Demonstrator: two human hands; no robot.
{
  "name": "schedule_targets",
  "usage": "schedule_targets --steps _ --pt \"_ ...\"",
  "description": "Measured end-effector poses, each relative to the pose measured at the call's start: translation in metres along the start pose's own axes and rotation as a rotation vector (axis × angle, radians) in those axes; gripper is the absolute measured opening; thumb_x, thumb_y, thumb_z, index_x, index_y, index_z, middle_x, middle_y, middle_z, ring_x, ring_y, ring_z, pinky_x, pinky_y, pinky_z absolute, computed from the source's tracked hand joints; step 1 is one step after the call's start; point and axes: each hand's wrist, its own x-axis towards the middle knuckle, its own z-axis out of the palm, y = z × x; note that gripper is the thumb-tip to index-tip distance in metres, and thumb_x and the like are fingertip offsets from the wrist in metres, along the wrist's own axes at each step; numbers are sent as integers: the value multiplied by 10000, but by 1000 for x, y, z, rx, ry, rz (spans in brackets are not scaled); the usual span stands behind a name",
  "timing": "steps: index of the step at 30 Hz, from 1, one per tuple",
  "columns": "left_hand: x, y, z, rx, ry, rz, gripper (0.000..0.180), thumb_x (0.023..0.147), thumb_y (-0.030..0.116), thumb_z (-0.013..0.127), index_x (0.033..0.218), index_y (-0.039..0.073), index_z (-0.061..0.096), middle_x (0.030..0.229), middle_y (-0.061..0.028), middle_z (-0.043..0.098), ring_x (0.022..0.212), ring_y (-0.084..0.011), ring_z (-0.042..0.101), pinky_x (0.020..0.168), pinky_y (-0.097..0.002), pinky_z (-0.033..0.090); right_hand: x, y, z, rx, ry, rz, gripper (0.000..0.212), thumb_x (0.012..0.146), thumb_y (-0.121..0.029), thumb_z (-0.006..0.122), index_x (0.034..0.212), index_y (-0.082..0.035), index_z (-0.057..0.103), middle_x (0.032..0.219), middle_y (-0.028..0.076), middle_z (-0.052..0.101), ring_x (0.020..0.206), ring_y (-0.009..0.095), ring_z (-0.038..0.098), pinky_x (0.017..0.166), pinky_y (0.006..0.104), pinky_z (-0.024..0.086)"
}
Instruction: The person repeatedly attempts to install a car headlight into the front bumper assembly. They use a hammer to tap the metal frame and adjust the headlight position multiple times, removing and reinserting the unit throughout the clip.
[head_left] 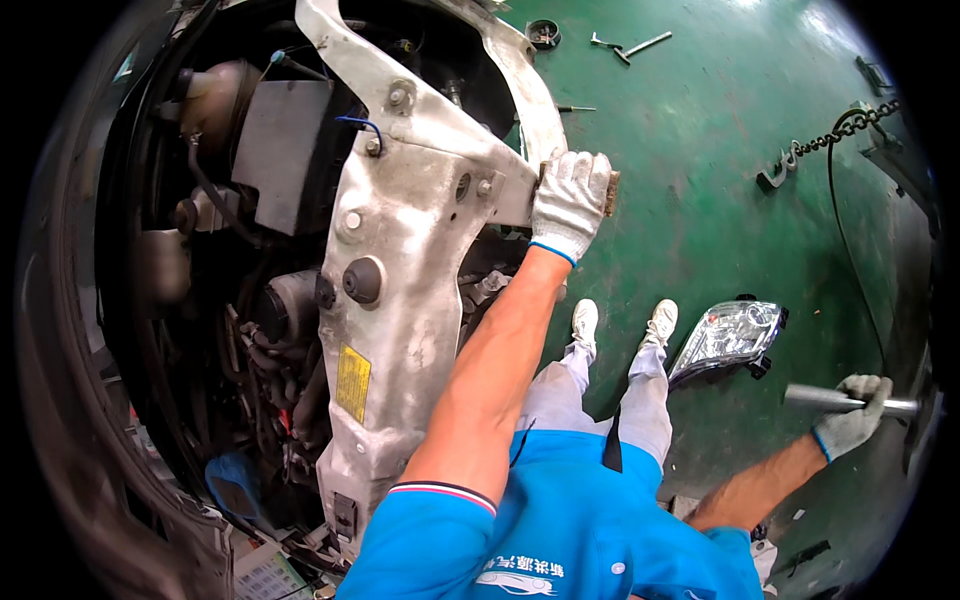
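Observation:
My left hand (572,205), in a pale work glove, is closed over a brown block (612,194), perhaps wood, at the edge of the car's bare metal front frame (410,220). The block shows on both sides of my fingers; most of it is hidden under the glove. Out to the right, my gloved right hand (854,415) is wrapped around a silver metal bar (815,397). The bar lies roughly level in view, and a dark shape at the picture's rim hides what its right end meets.
Engine parts fill the bay at left, with a brownish tank (222,95). On the green floor lie a removed headlight (735,333), a T-shaped tool (645,48), and a round dark container (543,35). A chain with a hook (835,132) hangs at right.

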Motion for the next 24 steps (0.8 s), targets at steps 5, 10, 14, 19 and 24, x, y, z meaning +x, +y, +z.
schedule_targets --steps 5,10,14,19,24 --pt "-1 1 -8 41 -19 -26 455 842 146 654 1257 42 501 1100 -153 573 1084 -359 570 1054 -518 418 -109 86 142 -1093 -61 -371 97 897 -131 648 926 -47 610 876 85 660 815 151 627 728 326 540" --pt "-7 2 3 57 -55 -26 345 923 228 609 1210 51 533 1019 -132 580 999 -333 592 1024 -493 456 -166 182 175 -242 -270 871 120 911 -155 661 871 -99 562 687 -36 467 516 64 419 444 261 386" --pt "27 57 -27 13 -392 -103 194 911 197 629 1047 91 542 981 -129 623 960 -309 611 873 -467 479 -101 155 106 -187 -179 698 142 953 -146 620 884 -79 514 617 -43 389 436 72 380 383 261 383" --pt "-8 87 -1 -54 -210 164 480 902 168 593 1344 -2 513 1082 -144 599 1045 -326 610 1062 -497 427 -75 152 3 -266 62 806 202 966 -184 644 820 -157 506 622 -65 417 455 67 401 405 247 352" --pt "14 55 -4 196 -259 169 433 922 185 568 1321 20 528 1138 -164 614 1134 -322 590 1130 -523 371 -117 168 -62 -382 196 933 240 953 -236 651 786 -164 495 605 -42 436 445 108 430 413 296 382"
